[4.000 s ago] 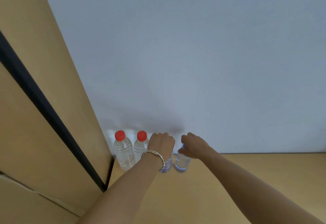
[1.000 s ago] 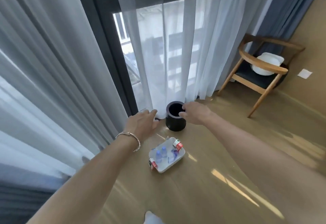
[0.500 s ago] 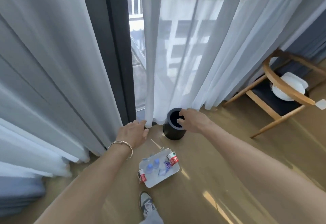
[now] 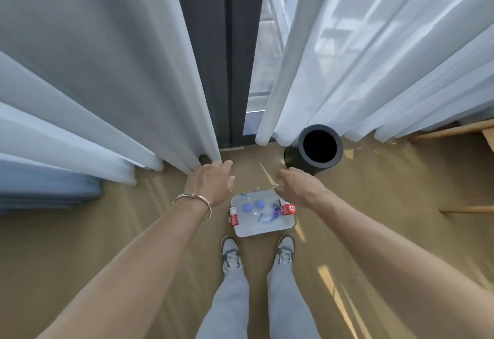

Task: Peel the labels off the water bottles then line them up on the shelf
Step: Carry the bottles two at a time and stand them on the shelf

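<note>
both hands empty above the tray
left hand [image 4: 211, 183] fingers released; right hand [image 4: 296, 189] fingers loosely curled, grasping nothing; water bottles [image 4: 287, 209] lie in white tray [image 4: 264, 227] just below the fingertips

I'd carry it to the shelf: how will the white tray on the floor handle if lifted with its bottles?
The tray looks shallow, so the red-labelled bottles lying at its edges would probably roll off if it tilts. The blue-capped bottles stand upright and may topple. It looks rigid, unlikely to sag.
</note>
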Motion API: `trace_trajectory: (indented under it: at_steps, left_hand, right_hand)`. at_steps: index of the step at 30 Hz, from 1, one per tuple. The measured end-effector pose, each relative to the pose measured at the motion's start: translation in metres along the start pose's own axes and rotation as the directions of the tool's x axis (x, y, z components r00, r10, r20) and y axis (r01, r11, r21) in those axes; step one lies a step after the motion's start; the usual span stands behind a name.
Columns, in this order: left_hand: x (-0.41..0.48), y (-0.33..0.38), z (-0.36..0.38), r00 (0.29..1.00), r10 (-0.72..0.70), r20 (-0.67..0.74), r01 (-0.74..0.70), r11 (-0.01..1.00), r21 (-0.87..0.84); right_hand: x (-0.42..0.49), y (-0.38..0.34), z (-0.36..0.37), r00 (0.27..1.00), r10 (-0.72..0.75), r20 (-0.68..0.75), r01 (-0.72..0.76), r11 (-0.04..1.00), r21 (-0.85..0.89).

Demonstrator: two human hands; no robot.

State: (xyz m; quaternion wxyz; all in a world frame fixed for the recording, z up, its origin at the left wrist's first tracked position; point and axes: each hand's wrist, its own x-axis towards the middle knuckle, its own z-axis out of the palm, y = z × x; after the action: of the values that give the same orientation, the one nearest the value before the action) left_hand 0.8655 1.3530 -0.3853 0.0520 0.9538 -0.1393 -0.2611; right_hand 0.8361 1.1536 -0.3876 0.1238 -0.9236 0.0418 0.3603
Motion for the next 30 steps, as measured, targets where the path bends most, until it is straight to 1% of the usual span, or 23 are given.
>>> trace_trajectory:
  at_steps: [4,7,11,16,21,25,30]
  left_hand:
    - [0.032,0.013,0.059,0.994,-0.066,0.085,0.072,0.995,-0.064]
    - [0.057,0.017,0.110,0.984,-0.097,0.148,0.113,0.989,-0.100]
    - [0.093,0.013,0.178,0.977,-0.123,0.177,0.141,0.986,-0.093]
    - [0.139,0.005,0.262,0.965,-0.129,0.227,0.152,0.985,-0.085]
    - [0.180,-0.003,0.341,0.971,-0.103,0.217,0.118,0.991,-0.059]
    - [0.200,-0.009,0.398,0.975,-0.063,0.214,0.081,0.994,-0.076]
    - [0.219,-0.009,0.457,0.961,-0.038,0.275,0.067,0.993,-0.098]
  right_hand:
    - [0.050,0.031,0.042,0.996,0.000,0.089,0.003,1.000,-0.031]
    - [0.091,0.057,0.087,0.990,-0.007,0.142,0.014,0.999,-0.048]
    - [0.142,0.089,0.158,0.981,-0.038,0.188,0.050,0.997,-0.063]
    - [0.198,0.115,0.232,0.973,-0.039,0.229,0.051,0.998,-0.045]
    - [0.266,0.121,0.283,0.977,-0.074,0.198,0.081,0.996,-0.026]
    - [0.307,0.118,0.323,0.977,-0.111,0.184,0.121,0.992,-0.046]
    - [0.331,0.127,0.370,0.969,-0.145,0.199,0.169,0.979,-0.112]
